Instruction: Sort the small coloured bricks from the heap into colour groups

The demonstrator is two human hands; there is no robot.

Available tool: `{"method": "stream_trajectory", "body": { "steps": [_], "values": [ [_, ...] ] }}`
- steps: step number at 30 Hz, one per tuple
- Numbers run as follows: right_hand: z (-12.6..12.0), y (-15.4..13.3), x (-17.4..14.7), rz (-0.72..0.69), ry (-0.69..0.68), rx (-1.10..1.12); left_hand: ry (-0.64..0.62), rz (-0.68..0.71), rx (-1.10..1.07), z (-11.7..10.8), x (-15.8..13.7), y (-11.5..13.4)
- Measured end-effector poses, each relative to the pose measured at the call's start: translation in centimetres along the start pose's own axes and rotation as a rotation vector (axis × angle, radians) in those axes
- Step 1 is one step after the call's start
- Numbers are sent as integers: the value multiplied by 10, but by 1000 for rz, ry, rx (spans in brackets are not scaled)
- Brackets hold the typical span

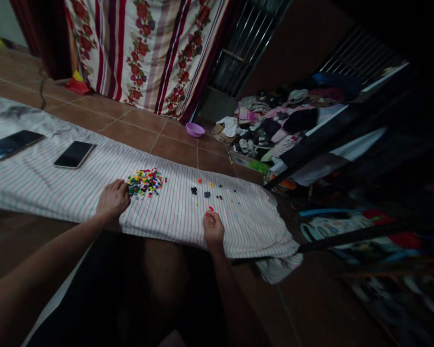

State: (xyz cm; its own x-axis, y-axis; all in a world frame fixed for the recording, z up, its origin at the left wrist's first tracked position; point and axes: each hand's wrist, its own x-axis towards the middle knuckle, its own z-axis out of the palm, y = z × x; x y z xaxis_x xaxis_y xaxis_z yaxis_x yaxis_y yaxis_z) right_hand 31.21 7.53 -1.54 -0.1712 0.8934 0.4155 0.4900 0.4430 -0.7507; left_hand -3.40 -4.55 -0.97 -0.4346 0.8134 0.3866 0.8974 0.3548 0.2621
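Note:
A heap of small multicoloured plastic pieces [146, 183] lies on the striped cloth [177, 212]. My left hand [114, 198] rests against the heap's left edge, fingers curled in; whatever they may hold is hidden. Farther right, my right hand [214, 230] is closed in a pinch low over the cloth, with a bit of red at its fingertips. Just beyond it lie red pieces [211, 208]. Small groups sorted by colour are spread past that hand: black pieces [194, 191], dark grey pieces [207, 194], orange pieces [199, 181], yellow pieces [211, 184] and dark red pieces [219, 197].
Two phones, a dark one [14, 144] and a smaller one [74, 154], lie on the cloth at left. Beyond are a floral curtain [141, 53], a red broom [77, 84], a purple basin [195, 129] and heaped clothes [267, 120]. Dark rack bars stand at right.

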Motion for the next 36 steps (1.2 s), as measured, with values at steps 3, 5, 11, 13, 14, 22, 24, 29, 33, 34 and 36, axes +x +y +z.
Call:
{"method": "stream_trajectory", "body": {
  "steps": [3, 5, 11, 13, 14, 22, 24, 29, 33, 34, 36],
  "values": [
    [-23, 18, 8, 67, 109, -17, 0, 5, 1, 0, 0, -1],
    [-31, 24, 15, 70, 107, -51, 14, 7, 12, 2, -1, -2],
    [-23, 38, 30, 42, 15, -82, 41, 40, 43, 6, 0, -6],
    [-18, 43, 30, 66, -12, -89, 26, 46, 37, 6, 0, -7],
    [-16, 45, 30, 84, -15, -96, 7, 50, 38, 6, 0, -8],
    [-10, 47, 24, 175, 17, -162, -87, 44, 109, 4, 0, -10],
    [-10, 44, 24, 183, 22, -182, -85, 46, 114, 3, 0, -9],
    [-10, 37, 24, 222, 27, -205, -55, 53, 109, 2, 1, -6],
    [-9, 32, 24, 248, 25, -235, -17, 49, 122, 3, 2, -5],
    [-9, 31, 24, 250, 32, -248, -11, 52, 121, 4, 1, -5],
    [-8, 30, 24, 248, 43, -264, -3, 61, 117, 4, 1, -5]
  ]
}}
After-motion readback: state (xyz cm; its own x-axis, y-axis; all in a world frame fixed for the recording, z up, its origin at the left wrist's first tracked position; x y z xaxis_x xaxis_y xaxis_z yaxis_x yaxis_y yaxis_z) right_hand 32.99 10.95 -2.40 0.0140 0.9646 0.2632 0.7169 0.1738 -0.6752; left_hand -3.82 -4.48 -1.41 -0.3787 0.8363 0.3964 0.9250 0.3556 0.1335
